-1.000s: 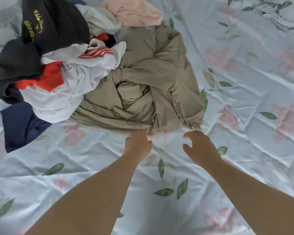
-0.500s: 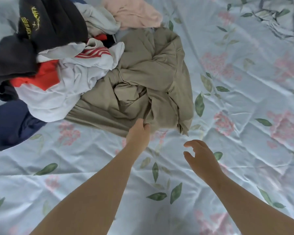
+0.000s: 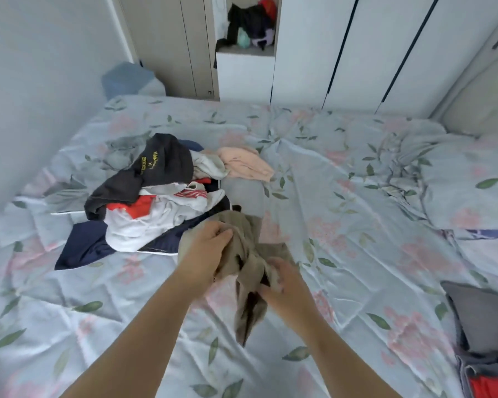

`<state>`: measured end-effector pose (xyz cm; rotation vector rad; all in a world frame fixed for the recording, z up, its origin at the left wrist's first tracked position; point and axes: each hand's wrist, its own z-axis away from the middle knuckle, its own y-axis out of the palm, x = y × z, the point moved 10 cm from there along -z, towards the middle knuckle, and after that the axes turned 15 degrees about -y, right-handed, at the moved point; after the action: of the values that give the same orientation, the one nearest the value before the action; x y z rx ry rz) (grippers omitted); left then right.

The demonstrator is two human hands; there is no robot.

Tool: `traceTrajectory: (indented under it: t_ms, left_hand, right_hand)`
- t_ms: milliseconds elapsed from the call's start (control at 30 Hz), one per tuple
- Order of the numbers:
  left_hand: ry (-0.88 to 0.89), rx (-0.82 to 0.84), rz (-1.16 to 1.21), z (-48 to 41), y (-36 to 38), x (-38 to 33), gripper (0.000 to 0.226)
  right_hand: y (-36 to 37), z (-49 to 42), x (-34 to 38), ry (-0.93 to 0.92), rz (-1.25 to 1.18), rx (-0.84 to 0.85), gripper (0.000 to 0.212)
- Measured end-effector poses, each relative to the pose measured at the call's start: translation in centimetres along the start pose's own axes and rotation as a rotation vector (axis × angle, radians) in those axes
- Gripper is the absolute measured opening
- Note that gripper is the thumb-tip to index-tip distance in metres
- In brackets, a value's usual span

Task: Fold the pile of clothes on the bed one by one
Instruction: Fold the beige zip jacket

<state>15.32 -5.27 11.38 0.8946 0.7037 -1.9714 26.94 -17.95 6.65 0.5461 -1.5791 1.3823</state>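
Head view: both forearms reach in from 6 o'clock and meet at frame centre on a khaki garment (image 3: 250, 234). L hand (image 3: 204, 245) has its fingers curled into the bunched upper part of the cloth and grips it. R hand (image 3: 285, 288), just beside at approx 4 o'clock from the L, clutches a lower fold, fingers closed on the fabric. The khaki piece is crumpled btwn the two hands, and a narrow tail hangs toward 6 o'clock; can't tell if its tip touches the sheet. Its top edge sits just beside the pile of clothes (image 3: 161, 196), which lies on the bed (image 3: 357, 225) at approx 10 o'clock from the hands. In the pile: a black garment (image 3: 167, 165) w/ yellow print on top, a white garment (image 3: 144, 225) below it, a red piece (image 3: 135, 206) showing btwn those, and a navy garment (image 3: 81, 245) spread at the bottom toward 8 o'clock. A pink garment (image 3: 245, 165) lies at the pile's 2 o'clock edge. Bed has a pale blue floral sheet, wrinkled. A pillow (image 3: 466, 182) in the same print sits at 3 o'clock. Grey folded items (image 3: 486, 311) lie at 4 o'clock by the frame edge. A white wardrobe (image 3: 357, 53) runs along 12 to 2 o'clock, w/ an open niche (image 3: 250, 24) holding dark clothes at 12 o'clock.
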Motion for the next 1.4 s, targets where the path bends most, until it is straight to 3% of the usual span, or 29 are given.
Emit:
traceTrajectory:
  t_ms: [67, 133, 200, 333, 533, 667, 767, 867, 967, 1033, 1100, 1167, 1300, 1400]
  left_hand:
    - [0.029, 0.083, 0.114, 2.5, 2.2, -1.2, 0.024]
    - [0.048, 0.141, 0.232, 4.8, 3.6, -2.5, 0.030]
    - [0.068, 0.140, 0.300, 6.6, 4.0, -3.4, 0.029]
    - [0.078, 0.087, 0.398, 8.8, 3.8, -4.4, 0.023]
    - [0.175, -0.006, 0.363, 10.9, 2.5, -7.3, 0.021]
    - [0.303, -0.015, 0.312, 12.8, 2.1, -10.6, 0.026]
    - [0.356, 0.017, 0.354, 14.3, 1.4, -12.7, 0.029]
    - [0.402, 0.026, 0.456, 15.6, -0.8, -14.2, 0.027]
    - [0.470, 0.035, 0.426, 17.2, -1.9, -15.8, 0.029]
    - [0.510, 0.034, 0.385, 18.1, -2.2, -16.9, 0.030]
    - [0.530, 0.015, 0.337, 18.7, -2.5, -17.8, 0.030]
    - [0.548, -0.008, 0.279, 19.1, -2.9, -18.4, 0.030]
    - [0.538, -0.031, 0.124, 19.0, -2.9, -17.9, 0.029]
    - [0.499, 0.012, 0.001, 18.1, -2.1, -16.6, 0.029]
  right_hand:
    - [-1.8, 0.2, 1.4, -0.093, 0.018, 0.009, 0.050]
    - [-4.0, 1.2, 2.6, -0.171, 0.058, 0.004, 0.036]
    - [-5.8, 2.0, 2.6, -0.169, 0.083, 0.002, 0.021]
    - [-9.6, 3.0, 2.5, -0.143, 0.088, -0.050, 0.019]
    - [-16.1, 3.1, 5.0, -0.130, -0.169, -0.329, 0.024]
    - [-20.3, 2.5, 9.4, -0.237, -0.267, -0.502, 0.025]
    - [-21.7, 2.5, 12.3, -0.320, -0.264, -0.540, 0.027]
    - [-21.8, 2.9, 14.8, -0.424, -0.312, -0.489, 0.022]
    - [-20.6, 3.4, 17.6, -0.580, -0.278, -0.294, 0.009]
    - [-18.6, 3.5, 18.8, -0.638, -0.082, -0.106, 0.021]
    - [-17.4, 3.2, 18.8, -0.596, 0.216, -0.028, 0.026]
    - [-18.2, 2.7, 18.6, -0.562, 0.330, -0.111, 0.033]
    - [-22.8, 2.9, 18.9, -0.512, -0.074, -0.432, 0.027]
    - [-25.1, 3.3, 21.0, -0.584, -0.109, -0.493, 0.029]
